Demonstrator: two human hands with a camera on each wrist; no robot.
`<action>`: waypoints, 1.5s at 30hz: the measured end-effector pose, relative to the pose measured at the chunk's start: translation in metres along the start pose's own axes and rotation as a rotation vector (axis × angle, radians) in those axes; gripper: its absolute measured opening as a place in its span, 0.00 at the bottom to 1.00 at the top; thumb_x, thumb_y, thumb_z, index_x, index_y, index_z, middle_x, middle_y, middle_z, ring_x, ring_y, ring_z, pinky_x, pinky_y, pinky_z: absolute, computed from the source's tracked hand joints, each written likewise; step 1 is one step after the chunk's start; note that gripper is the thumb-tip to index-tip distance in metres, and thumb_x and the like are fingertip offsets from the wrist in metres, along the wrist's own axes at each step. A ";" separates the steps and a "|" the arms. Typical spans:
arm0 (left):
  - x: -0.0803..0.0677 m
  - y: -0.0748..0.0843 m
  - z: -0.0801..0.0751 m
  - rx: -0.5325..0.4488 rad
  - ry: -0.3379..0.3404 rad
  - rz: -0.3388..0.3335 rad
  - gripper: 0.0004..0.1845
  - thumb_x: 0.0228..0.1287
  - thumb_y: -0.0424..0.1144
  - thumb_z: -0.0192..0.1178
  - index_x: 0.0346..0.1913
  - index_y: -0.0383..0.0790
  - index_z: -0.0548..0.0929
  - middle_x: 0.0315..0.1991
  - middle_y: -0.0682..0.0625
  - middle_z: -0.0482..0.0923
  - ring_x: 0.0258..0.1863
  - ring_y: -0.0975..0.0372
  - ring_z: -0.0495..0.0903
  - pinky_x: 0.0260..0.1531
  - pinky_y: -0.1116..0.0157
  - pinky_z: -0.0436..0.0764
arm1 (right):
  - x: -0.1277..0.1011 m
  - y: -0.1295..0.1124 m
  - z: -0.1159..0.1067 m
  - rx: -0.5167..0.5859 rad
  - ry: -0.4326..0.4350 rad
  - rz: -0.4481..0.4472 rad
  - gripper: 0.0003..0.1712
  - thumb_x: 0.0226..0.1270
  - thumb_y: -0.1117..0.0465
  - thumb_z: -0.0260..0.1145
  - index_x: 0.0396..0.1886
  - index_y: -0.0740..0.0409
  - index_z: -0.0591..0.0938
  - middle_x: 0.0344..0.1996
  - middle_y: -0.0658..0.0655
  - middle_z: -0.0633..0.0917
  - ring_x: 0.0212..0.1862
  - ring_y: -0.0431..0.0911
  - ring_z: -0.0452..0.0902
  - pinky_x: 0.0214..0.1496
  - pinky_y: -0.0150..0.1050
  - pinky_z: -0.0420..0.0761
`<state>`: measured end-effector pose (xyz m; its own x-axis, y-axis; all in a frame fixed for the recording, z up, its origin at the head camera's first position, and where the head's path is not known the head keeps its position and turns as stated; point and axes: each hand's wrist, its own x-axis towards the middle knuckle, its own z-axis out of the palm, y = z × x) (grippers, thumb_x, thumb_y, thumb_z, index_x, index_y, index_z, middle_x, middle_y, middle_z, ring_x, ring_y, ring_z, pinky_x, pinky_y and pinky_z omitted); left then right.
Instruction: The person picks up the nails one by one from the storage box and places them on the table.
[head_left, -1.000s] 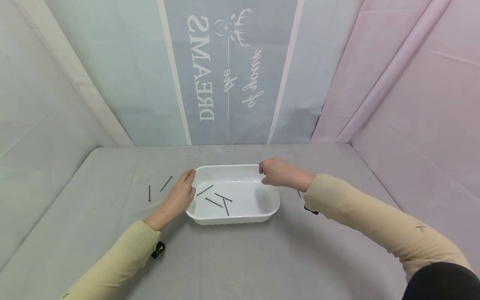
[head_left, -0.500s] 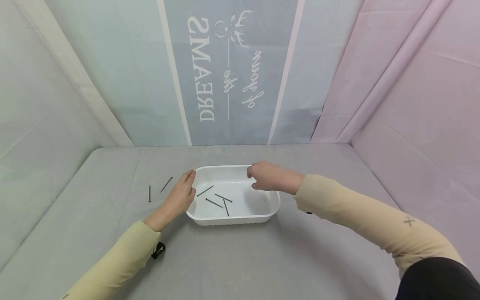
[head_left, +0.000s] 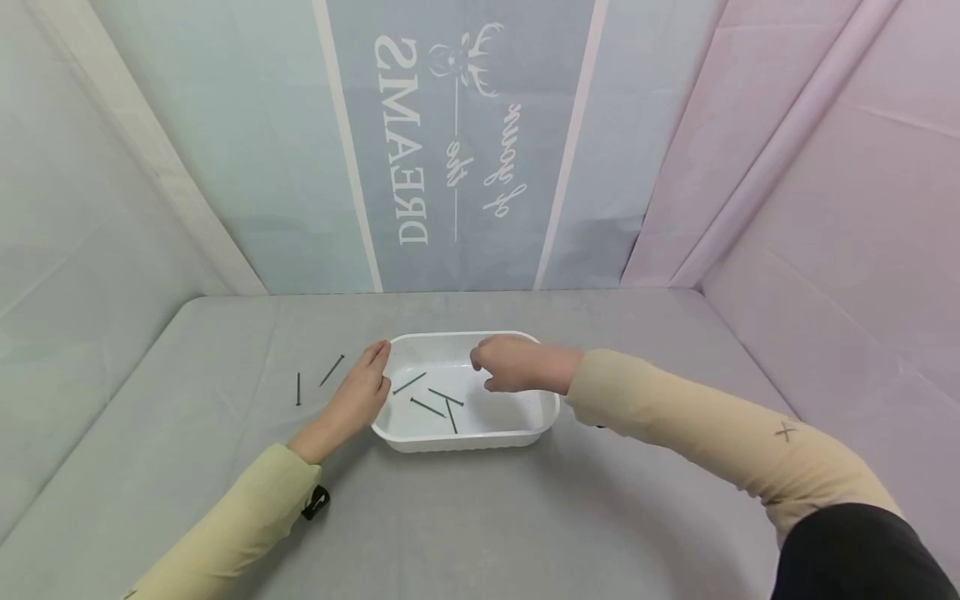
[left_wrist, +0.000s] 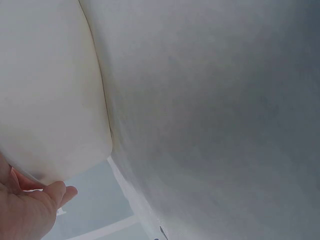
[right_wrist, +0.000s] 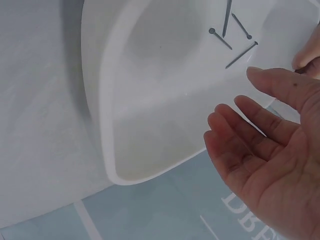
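Note:
A white oval-cornered tray (head_left: pixel 468 439) stands on the grey surface. Several thin dark nail-like fasteners (head_left: pixel 428 407) lie loose in its left half; nails or screws, I cannot tell. My left hand (head_left: pixel 352 398) holds the tray's left end, and in the left wrist view the thumb and fingers of that hand (left_wrist: pixel 32 207) pinch the rim. Over the inside of the tray, right of the fasteners, hovers my right hand (head_left: pixel 517 363). In the right wrist view this hand (right_wrist: pixel 275 150) has loosely bent fingers, thumb apart, with nothing between them.
Two more dark fasteners lie left of the tray: an upright one (head_left: pixel 298 389) and a slanted one (head_left: pixel 332 370). A printed cloth wall (head_left: pixel 480 258) rises behind the grey surface (head_left: pixel 450 525). Pale cloth walls stand at both sides.
My right hand has moved left, from the tray's right rim to above its inside. The left hand, tray and fasteners stay where they were.

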<state>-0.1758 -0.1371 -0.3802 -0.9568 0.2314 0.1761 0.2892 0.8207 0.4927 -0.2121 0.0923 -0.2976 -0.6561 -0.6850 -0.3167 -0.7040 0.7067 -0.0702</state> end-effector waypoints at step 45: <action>-0.001 0.000 0.002 0.001 0.002 0.006 0.27 0.63 0.26 0.46 0.64 0.20 0.55 0.64 0.30 0.55 0.63 0.42 0.59 0.60 0.50 0.65 | 0.049 -0.032 0.018 -0.160 -0.096 -0.074 0.11 0.58 0.69 0.61 0.42 0.58 0.81 0.39 0.52 0.83 0.40 0.41 0.78 0.40 0.30 0.78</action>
<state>-0.1753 -0.1366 -0.3819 -0.9548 0.2358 0.1808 0.2953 0.8199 0.4905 -0.2165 0.0391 -0.3281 -0.5773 -0.7087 -0.4055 -0.7887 0.6126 0.0523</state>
